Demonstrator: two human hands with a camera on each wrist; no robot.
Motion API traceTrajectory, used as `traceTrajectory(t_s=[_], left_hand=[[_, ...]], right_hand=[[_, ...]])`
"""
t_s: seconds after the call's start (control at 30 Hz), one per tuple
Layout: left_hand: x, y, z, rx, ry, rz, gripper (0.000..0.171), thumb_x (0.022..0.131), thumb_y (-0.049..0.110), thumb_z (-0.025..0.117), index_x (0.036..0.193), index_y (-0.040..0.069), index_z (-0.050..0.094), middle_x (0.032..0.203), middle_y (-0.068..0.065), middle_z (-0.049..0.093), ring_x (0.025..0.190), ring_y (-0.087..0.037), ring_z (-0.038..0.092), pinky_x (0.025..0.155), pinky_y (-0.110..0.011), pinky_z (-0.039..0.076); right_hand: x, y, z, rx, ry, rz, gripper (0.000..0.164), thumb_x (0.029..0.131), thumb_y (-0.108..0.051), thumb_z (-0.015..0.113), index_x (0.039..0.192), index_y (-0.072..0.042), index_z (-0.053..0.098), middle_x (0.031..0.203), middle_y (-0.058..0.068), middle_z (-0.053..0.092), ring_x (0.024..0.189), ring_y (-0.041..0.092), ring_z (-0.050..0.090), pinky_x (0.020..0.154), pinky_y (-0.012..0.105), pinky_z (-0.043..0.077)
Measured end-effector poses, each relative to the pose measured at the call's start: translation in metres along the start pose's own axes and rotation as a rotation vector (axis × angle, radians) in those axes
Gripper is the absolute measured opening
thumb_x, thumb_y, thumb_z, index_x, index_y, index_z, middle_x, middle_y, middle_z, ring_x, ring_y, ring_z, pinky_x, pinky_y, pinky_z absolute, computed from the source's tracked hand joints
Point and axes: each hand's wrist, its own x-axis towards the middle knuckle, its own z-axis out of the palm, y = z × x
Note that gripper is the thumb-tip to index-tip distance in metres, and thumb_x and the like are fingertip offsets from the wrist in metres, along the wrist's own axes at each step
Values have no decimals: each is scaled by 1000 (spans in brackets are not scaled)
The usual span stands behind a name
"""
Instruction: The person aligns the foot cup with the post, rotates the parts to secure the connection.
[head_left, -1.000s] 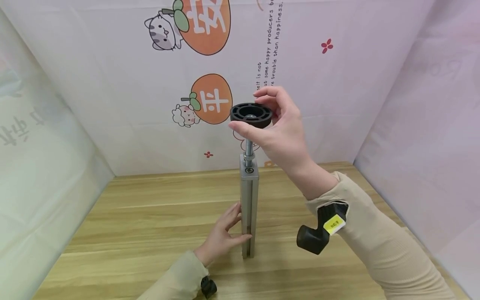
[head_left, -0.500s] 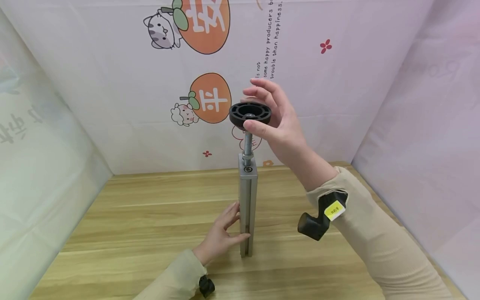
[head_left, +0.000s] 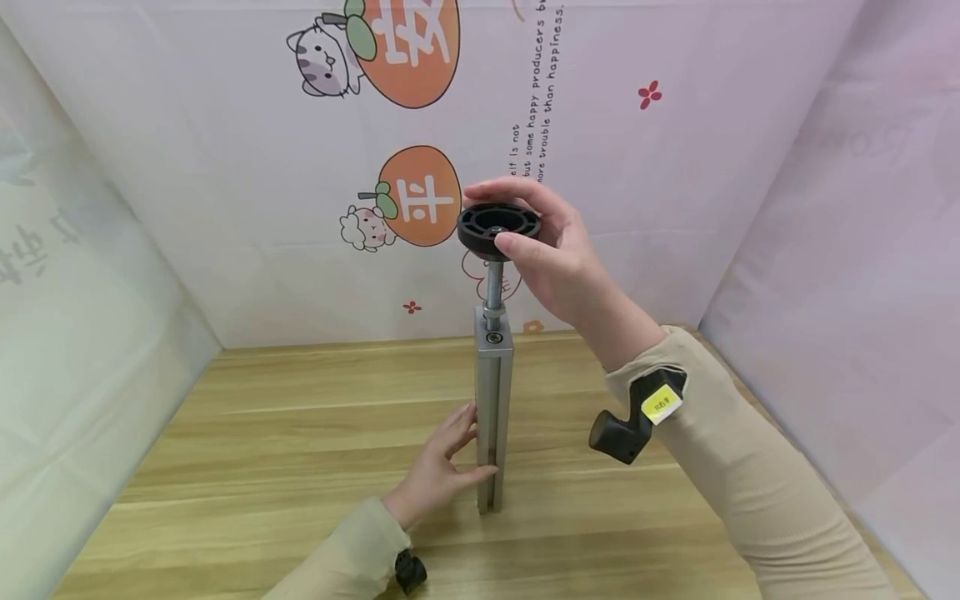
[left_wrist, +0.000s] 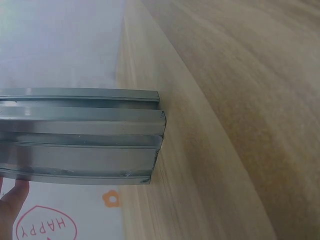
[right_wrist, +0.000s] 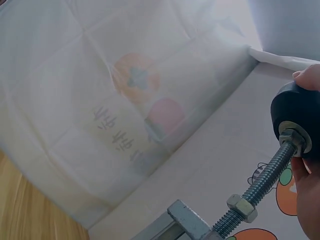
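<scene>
An aluminium profile (head_left: 492, 417) stands upright on the wooden table, with an end plate (head_left: 494, 343) on top. Out of the plate rises a threaded rod (head_left: 495, 285) carrying a hex nut (right_wrist: 242, 208) and topped by a black levelling foot (head_left: 471, 240), its ribbed hollow side up. My right hand (head_left: 558, 250) holds the foot by its rim, thumb on the near side and fingers round the far side. Low on the profile, my left hand (head_left: 433, 477) grips it between thumb and fingers. The profile's grooved lower end (left_wrist: 85, 140) meets the table in the left wrist view.
The wooden table (head_left: 285, 433) is enclosed by a printed back cloth (head_left: 615, 183) and pale side cloths (head_left: 82, 267). A black wrist camera mount (head_left: 626, 429) with a yellow label sits on the right sleeve.
My right hand's fingers loosened and spread off the foot, then closed round its rim again, the thumb now further right. My left hand has kept its grip on the profile.
</scene>
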Motion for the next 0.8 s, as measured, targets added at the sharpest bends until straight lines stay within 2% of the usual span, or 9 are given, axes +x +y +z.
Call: traceTrajectory(t_s=[0.13,0.3,0.53,0.67,0.73,0.8], left_hand=[[-1,1,0,6,0,-39,99,75,-8,73,151,24,17,148,-21,30,131,-4,35,101,-35,45],[-1,1,1,-5,-8,-63,100,76,-7,73,151,26,16,146,-26,28,130,-6,36,100,-37,46],[-1,2,0,-6,-12,-43,99,77,-7,72,151,25,16,151,-12,27,131,-5,35,101,-35,45],[-1,0,1,7,-14,-15,100,76,-8,72,152,24,15,151,-13,28,131,-6,35,101,-36,45],[-1,0,0,8,-12,-7,100,76,-8,73,152,23,15,150,-12,28,131,-5,35,102,-35,45],[-1,0,0,5,-9,-7,100,76,-8,73,152,22,15,150,-12,29,131,-5,35,102,-34,45]], right_hand=[[-1,1,1,-19,0,-6,29,82,-4,59,107,-17,67,116,5,58,111,23,49,89,27,51],[-2,-1,4,-90,23,11,30,82,-1,56,101,-19,71,116,4,58,113,26,48,87,27,52],[-3,-7,3,-216,4,7,35,82,4,53,96,-22,74,115,2,59,108,28,54,80,27,56],[-4,-9,4,-294,14,-13,39,82,7,55,92,-24,75,111,2,61,104,28,56,80,26,56],[-4,-11,4,-334,20,-25,39,81,11,56,91,-22,75,109,3,62,102,29,56,77,26,56],[-3,-12,6,-380,23,-36,32,80,14,58,91,-10,76,108,4,63,100,29,57,76,26,56]])
